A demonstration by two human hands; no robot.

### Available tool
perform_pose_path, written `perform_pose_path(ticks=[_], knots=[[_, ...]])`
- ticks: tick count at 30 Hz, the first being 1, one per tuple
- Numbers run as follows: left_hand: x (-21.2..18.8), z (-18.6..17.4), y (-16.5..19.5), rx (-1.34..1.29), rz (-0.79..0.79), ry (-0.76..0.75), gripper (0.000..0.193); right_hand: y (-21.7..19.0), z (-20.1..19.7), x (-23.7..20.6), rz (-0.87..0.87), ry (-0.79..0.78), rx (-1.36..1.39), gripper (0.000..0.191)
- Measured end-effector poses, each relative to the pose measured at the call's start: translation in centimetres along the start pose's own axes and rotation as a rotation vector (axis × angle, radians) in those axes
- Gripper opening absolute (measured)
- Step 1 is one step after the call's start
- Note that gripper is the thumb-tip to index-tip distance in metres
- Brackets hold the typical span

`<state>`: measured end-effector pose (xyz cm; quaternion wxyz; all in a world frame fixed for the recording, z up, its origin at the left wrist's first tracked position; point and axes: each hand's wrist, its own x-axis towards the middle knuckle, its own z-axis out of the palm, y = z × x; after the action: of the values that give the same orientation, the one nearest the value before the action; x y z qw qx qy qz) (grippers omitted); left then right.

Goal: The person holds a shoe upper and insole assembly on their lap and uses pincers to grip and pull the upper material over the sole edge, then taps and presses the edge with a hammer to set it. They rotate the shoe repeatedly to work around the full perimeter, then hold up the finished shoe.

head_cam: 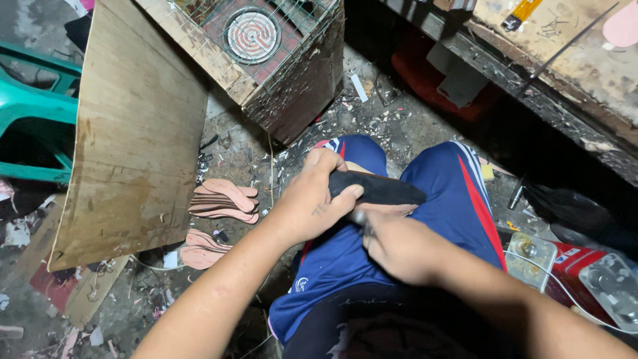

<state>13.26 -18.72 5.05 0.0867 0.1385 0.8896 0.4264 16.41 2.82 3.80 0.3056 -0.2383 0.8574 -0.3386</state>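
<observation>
- centrally, left hand clamped around the wide end of a black sole, over the lap in blue shorts
- long axis running left to right, tip toward the right of the frame
- right hand just below, clenched on a small metal tool, kind unclear
- pink soles stacked left of centre

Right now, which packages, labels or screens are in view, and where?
Red box: far right on the floor, rectangular, with a white label patch.
Clear plastic packs: on and beside that box, moulded blisters.
Small white logo: on the blue shorts.
No screens.
</observation>
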Motion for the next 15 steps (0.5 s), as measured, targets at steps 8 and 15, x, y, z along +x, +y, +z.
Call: perform_pose_path(ticks=[8,15], knots=[[-1.3,0.8,-4.4,-0.8,-0.3,0.058,0.03,2.4,-1.3,-6.2,0.29,-0.075,-0.256,0.055],[0.8,5.6,-3.4,-0.891,-0.336,-0.114,0.037,7.9,-1.3,-11.3,0.272,-0.084,-0.297,0.067]])
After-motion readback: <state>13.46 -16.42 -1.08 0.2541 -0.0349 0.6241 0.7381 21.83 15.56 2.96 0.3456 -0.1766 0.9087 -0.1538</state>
